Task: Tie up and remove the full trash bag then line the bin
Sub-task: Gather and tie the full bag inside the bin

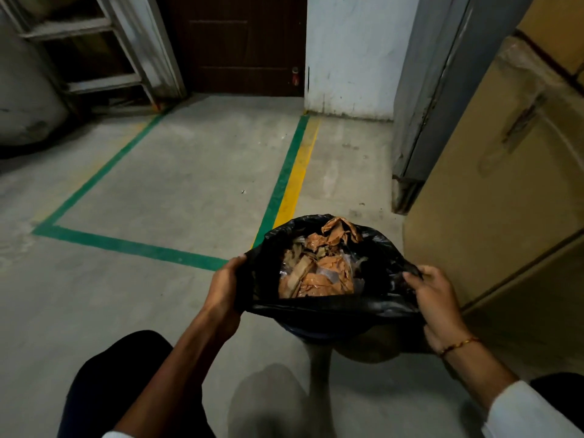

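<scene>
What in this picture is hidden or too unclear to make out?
Head view only:
- Bin: almost wholly hidden by the black trash bag; its shape is unclear.
- Left hand fingertips: tucked behind the bag's rim.
- Lower trash: buried under brown crumpled paper.
- Small red object by the door: too small to identify.

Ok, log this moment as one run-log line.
stage: bag untied | left hand: grips trash bag rim | right hand: grips opposite rim | contents: brown paper waste visible
</scene>
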Demonstrator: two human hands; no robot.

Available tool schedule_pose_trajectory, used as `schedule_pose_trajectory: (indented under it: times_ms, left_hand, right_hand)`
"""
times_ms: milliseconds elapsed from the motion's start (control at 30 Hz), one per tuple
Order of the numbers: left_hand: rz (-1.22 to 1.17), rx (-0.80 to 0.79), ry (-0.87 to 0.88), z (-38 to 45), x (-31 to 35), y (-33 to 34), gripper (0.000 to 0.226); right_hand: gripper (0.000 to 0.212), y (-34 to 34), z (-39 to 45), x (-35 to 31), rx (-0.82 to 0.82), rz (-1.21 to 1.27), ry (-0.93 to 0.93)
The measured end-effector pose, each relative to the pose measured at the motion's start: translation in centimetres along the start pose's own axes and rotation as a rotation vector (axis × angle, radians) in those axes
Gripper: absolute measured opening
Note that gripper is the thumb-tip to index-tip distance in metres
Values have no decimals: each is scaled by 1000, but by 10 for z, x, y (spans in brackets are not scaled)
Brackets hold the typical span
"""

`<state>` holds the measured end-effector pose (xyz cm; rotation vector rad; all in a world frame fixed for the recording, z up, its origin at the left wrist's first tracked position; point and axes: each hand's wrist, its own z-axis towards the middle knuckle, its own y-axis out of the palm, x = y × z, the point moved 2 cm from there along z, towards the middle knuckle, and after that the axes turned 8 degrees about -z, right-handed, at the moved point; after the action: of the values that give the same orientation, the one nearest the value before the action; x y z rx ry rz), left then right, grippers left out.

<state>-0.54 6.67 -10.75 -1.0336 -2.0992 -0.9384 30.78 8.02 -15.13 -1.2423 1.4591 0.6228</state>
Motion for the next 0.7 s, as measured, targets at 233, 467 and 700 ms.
schedule_pose_trajectory:
  times_ms: [233,467,700]
  left_hand:
    - [-47,-116,-69,15,-1,-9,31]
    - [-86,-33,119,28,2,-7,22]
    - [-63,23,284,27,3,-3,9]
  right_hand:
    - [60,-12,10,-14,-430,310,572]
    - [27,-12,20,-17,-358,359,303]
    - [30,-9,23,-20,-324,375,137]
